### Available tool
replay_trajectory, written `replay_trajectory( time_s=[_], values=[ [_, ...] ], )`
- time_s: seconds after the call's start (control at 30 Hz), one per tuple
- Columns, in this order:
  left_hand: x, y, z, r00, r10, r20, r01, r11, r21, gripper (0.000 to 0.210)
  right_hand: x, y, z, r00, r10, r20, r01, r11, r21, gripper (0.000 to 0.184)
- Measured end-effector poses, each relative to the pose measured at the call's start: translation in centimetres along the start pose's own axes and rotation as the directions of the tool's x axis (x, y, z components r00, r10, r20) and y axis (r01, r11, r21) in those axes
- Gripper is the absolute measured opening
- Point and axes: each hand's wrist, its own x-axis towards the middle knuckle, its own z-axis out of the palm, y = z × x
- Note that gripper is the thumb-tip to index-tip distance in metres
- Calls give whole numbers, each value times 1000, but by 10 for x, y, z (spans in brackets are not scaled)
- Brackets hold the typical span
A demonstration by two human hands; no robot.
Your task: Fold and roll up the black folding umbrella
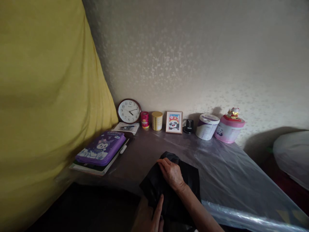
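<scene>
Item: black plastic bag (pixel 185 180), laid crumpled on the table (pixel 231 167) at its near edge, long axis running away from the body. It is pinned under the flat, unclenched right hand (pixel 172 174); left hand (pixel 156 216) nearer, index finger extended onto it, grasping nothing.

black bag (pixel 173 190) on a brown tabletop (pixel 145 154) under clear plastic sheeting (pixel 229 170); purple cartoon-printed case (pixel 101 148) at the left edge — yellow curtain (pixel 43 96) beside it; along the back edge a white-faced clock (pixel 129 111), red tin (pixel 145 120), pink tub (pixel 229 129).
</scene>
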Motion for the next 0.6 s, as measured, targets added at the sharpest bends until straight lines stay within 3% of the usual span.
replay_trajectory(
  time_s=[0.2, 0.4, 0.6],
  values=[
    [2, -3, 4, 996, -22, 82, 28, 996, -81, 69, 1, -1, 1, 1000, -9, 1, 9, 1000, -24, 29],
    [2, -7, 11, 999, -52, 12, 53, 998, -45, 68, 3, -2, 0, 1000, -10, 24, 10, 1000, -12, 27],
    [5, -2, 8, 988, -86, 129, 80, 995, 51, 65, -12, -6, -15, 999, -48, 10, 45, 983, 180, 26]
  ],
)
